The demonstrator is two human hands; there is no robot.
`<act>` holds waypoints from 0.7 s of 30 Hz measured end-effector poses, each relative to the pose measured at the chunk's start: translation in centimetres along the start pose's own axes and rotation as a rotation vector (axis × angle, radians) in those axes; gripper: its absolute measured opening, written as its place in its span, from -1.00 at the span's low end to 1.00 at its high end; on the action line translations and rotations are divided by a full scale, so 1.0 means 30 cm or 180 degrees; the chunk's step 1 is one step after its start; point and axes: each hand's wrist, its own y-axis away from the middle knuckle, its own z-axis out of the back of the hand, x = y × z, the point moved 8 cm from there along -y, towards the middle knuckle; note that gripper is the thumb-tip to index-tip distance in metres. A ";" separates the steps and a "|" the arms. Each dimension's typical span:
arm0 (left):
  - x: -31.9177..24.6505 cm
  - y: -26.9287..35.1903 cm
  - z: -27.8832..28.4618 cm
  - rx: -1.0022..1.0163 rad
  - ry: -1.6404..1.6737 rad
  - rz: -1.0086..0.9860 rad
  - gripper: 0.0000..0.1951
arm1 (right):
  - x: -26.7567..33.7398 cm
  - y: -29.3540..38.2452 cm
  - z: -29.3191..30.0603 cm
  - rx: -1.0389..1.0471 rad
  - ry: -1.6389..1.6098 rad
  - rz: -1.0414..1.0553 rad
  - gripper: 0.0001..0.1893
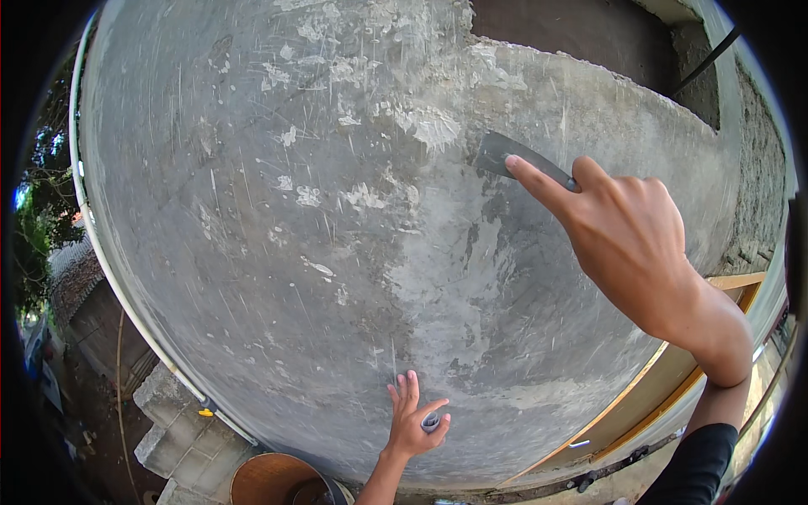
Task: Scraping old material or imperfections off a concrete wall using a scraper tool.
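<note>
My right hand (625, 233) grips a putty knife (521, 161), its grey blade lying against the plastered wall (303, 252) and the index finger stretched along the blade. Most of the knife's handle is hidden in the hand. Lower down, my left hand (413, 420) has its fingers spread near the wall and holds a small grey rolled or tube-like object (430, 421) between thumb and palm. Pale patches and scratches mark the wall, with a rough whitish patch (435, 128) just left of the blade.
A recessed opening (587, 44) is at the upper right. A white pipe with a yellow-handled valve (206, 412) runs down the left edge. Below stand concrete blocks (189, 448) and a round brown container (268, 483). A wood-framed door (637, 410) is at the lower right.
</note>
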 end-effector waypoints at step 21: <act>-0.022 -0.010 -0.004 0.0007 -0.0142 0.0099 -0.73 | 0.012 -0.011 -0.056 0.0109 -0.0288 0.0066 -0.26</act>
